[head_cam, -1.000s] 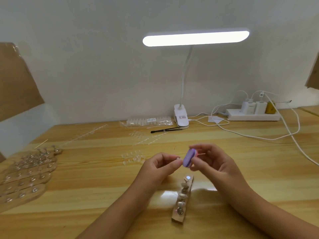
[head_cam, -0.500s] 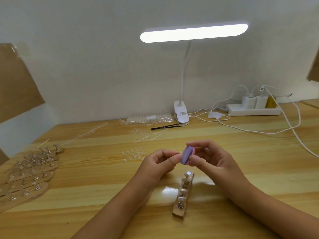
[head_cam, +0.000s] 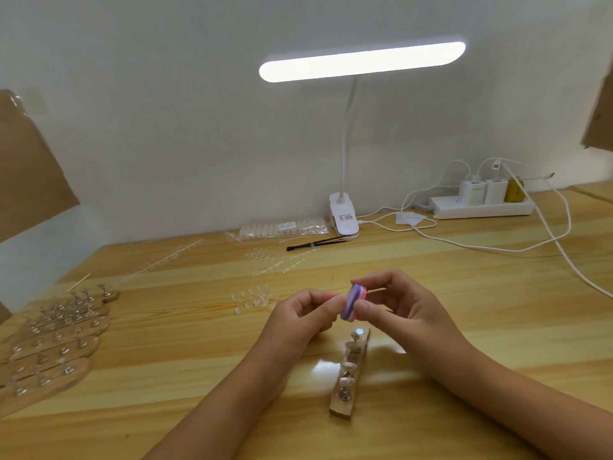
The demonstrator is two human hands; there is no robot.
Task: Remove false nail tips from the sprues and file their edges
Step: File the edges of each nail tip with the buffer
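My right hand (head_cam: 394, 307) pinches a small purple and pink nail file block (head_cam: 352, 302) above the table centre. My left hand (head_cam: 303, 315) has its fingertips pressed against the file's left face; a nail tip held there is too small to make out. Just below the hands lies a short wooden strip (head_cam: 348, 373) with several metal stands, some carrying nail tips. A loose pile of clear nail tips (head_cam: 253, 298) lies left of my hands. Clear sprue strips (head_cam: 282, 263) lie farther back.
Several wooden holder strips with stands (head_cam: 49, 346) fill the left edge. At the back stand a clip lamp (head_cam: 343, 220), a bag of white tips (head_cam: 282, 229), a black brush (head_cam: 305, 245) and a power strip (head_cam: 481, 207) with white cables trailing right.
Both hands stay together at the table centre with the file; the file has tilted slightly against my left fingertips. The camera view has shifted a little.
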